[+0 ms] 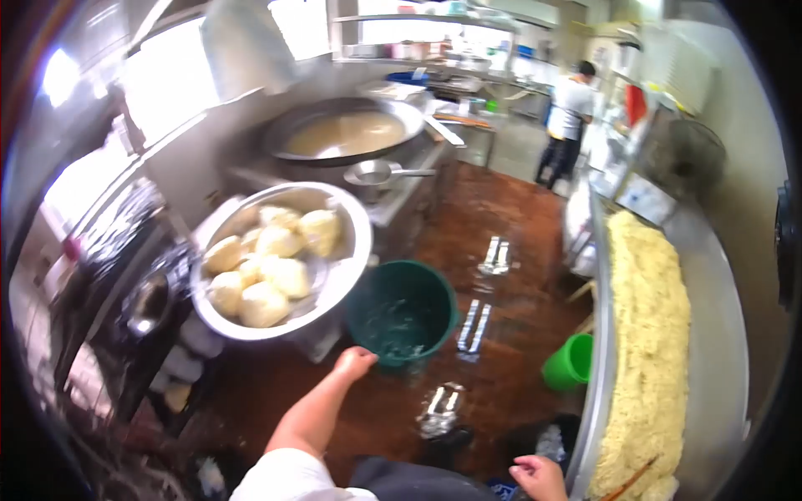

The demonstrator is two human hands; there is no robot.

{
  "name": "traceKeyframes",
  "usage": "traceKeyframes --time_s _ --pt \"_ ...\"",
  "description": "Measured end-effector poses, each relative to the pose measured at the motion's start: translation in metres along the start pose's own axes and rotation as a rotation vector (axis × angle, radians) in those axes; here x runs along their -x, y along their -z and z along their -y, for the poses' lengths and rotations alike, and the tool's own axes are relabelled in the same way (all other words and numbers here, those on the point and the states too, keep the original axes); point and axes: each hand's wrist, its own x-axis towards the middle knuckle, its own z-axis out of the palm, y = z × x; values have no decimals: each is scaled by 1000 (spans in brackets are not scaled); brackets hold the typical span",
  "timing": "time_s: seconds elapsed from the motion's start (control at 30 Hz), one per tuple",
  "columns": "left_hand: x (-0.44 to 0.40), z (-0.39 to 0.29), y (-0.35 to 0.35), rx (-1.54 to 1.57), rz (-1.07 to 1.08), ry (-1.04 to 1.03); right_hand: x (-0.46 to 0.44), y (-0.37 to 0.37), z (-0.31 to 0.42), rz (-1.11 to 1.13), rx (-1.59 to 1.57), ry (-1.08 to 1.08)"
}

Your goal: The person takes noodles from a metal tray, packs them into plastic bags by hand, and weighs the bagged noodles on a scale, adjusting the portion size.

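Fingers of our left hand (357,362) close on the rim of a round dark-green plastic tub (441,290), glints inside; our right hand's (540,478) grip we cannot tell. Beyond, a wide silver metal bowl (341,285) holds pale rounded lumps (280,240).

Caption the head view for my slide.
Left hand at a round dark green plastic tub, with a round silver metal bowl of pale rounded lumps nearby.
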Motion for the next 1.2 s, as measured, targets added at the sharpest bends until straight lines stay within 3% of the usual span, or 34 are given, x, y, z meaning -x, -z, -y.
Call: traceKeyframes --time_s 0.07,0.1,0.17,0.2,0.27,0.33,0.4,0.47,0.57,0.63,0.67,0.73,0.97,1.07,1.13,1.2 --pt "-53 -9 -38 -38 24 -273 -38 4 -36 -2 -52 58" --pt "-54 -33 -43 -91 202 -138 -64 2 -59 45 -45 85" --pt "-78 1 -91 -127 344 -101 -108 9 -79 44 -22 43" --pt "-63 -27 -97 -387 526 -80 -131 17 -80 13 -1 92" --pt "-67 -25 -120 -499 654 -177 -179 49 -67 70 43 126" --pt "-78 -7 -133 -420 689 -291 -229 85 -49 46 102 224" --pt "-114 18 -154 -381 715 -504 -281 112 -37 86 93 235" --pt "-169 38 -190 -642 711 -874 -331 137 -35 17 76 234" --pt "-254 -3 -220 -872 715 -1189 -393 152 -42 -35 79 148" --pt "-316 -62 -256 -730 785 -767 -429 173 -41 -30 113 63" --pt "-335 -125 -267 -648 791 -558 -442 183 -39 -7 108 11" --pt "-329 -333 -257 -621 683 -477 -467 199 -46 10 -34 -33" --pt "-442 -625 -376 -582 685 -882 -525 270 -68 -429 -236 -276" --pt "-460 -699 -424 -339 682 -888 -550 277 -109 -502 -420 -232" --pt "-472 -748 -453 68 897 -610 -580 297 -117 -520 -522 -188" --pt "-490 -810 -468 258 1017 -602 -612 302 -139 -538 -803 -217"
